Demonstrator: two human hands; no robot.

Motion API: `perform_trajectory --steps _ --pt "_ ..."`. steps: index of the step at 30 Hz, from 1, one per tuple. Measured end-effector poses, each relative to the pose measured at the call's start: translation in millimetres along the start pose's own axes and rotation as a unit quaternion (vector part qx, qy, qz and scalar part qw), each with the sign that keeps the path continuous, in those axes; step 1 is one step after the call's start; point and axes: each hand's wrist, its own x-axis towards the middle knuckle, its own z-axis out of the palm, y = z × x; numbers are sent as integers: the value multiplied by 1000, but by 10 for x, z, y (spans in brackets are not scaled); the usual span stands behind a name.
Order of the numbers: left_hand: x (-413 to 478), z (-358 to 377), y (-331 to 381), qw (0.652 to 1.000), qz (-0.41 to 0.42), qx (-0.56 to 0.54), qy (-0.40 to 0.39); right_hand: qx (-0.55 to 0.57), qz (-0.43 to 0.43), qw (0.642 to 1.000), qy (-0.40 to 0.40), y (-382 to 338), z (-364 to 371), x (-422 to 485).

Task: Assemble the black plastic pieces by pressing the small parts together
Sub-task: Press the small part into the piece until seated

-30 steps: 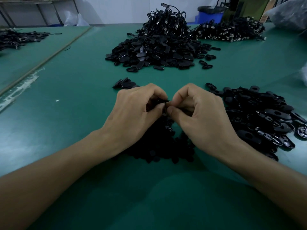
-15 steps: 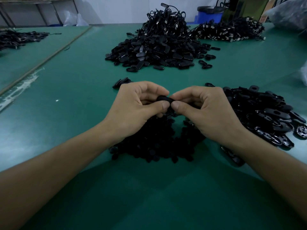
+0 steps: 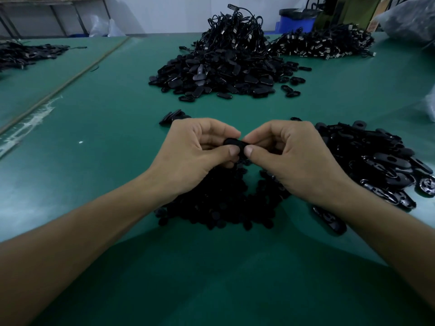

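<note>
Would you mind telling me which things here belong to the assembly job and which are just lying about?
In the job: black piece pinched by left hand and right hand; small-parts pile beneath them; oval-pieces pile at right.
Lying about, seemingly: cabled heap farther back; blue bin; pile on left table.

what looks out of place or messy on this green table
Nothing looks damaged. A few black oval pieces lie scattered right of the far pile, a small clump sits alone beyond the left hand, and whitish residue streaks the green table at left.
</note>
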Motion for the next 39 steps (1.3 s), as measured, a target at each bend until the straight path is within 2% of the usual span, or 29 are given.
perform_trajectory --steps 4,9,12,16,19,24,30,34,39 --pt "-10 3 17 1000 6 7 0 -35 -2 999 7 -17 31 -12" --pt "-27 -2 50 997 34 74 -8 -38 -1 999 -4 9 44 -30" --pt "-14 -10 50 997 19 80 3 -45 -27 998 33 16 67 -48" --pt "-2 2 58 999 -12 22 26 -52 -73 992 91 -4 108 -79" --pt "-10 13 65 998 -38 -24 36 -121 -131 977 120 -10 86 -75" --pt "-1 41 67 990 -89 -98 45 -218 -159 956 114 12 98 -80" --pt "-7 76 90 980 -116 -157 39 -249 -179 946 101 -10 79 -78" --pt "-17 90 94 980 -109 -160 41 -221 -131 961 99 -23 95 -65" --pt "-30 95 70 987 -73 -135 49 -69 -55 988 125 -25 136 -50"
